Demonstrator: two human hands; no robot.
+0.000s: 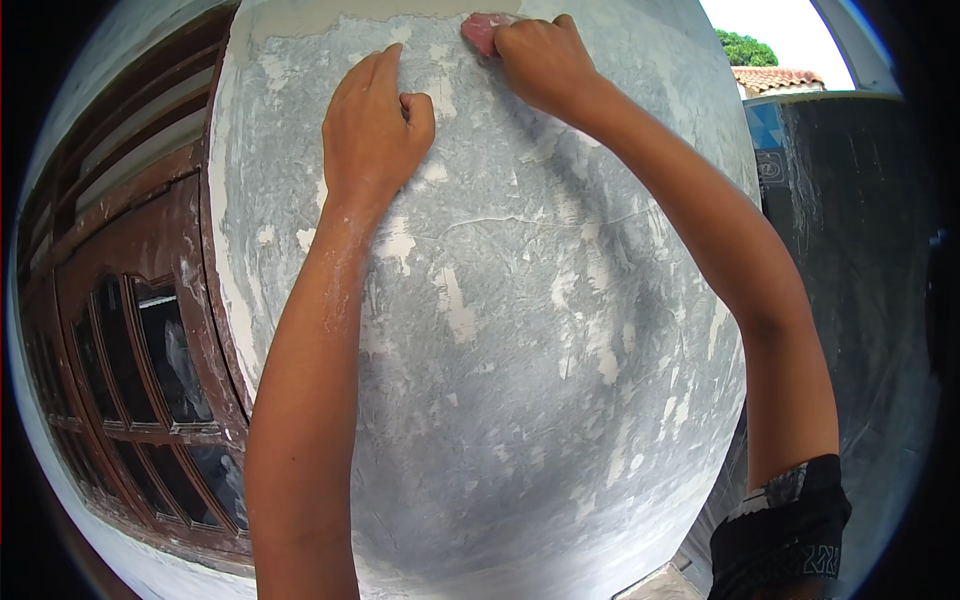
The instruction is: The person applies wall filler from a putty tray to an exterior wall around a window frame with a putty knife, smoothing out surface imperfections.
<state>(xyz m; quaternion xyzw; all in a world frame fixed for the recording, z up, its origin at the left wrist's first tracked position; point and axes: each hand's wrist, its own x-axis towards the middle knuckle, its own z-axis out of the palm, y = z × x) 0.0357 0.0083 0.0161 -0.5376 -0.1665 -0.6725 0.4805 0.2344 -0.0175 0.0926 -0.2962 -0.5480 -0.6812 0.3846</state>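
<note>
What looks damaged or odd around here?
The grey wall looks worn: pale patches mottle its surface, and a crack-like line runs across it below the right hand. At left, the brown wooden frame bears whitish smears.

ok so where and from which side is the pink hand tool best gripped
Probably take the pink hand tool by its right end, coming from the right: the right hand closes there, and the broad left part juts out uncovered.

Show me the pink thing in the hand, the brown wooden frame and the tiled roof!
Pink thing (481, 33), head view: its uncovered part beside the right hand (546, 62).
Brown wooden frame (150, 435), head view: its crossbar.
Tiled roof (776, 78), head view: middle of its slope.
</note>
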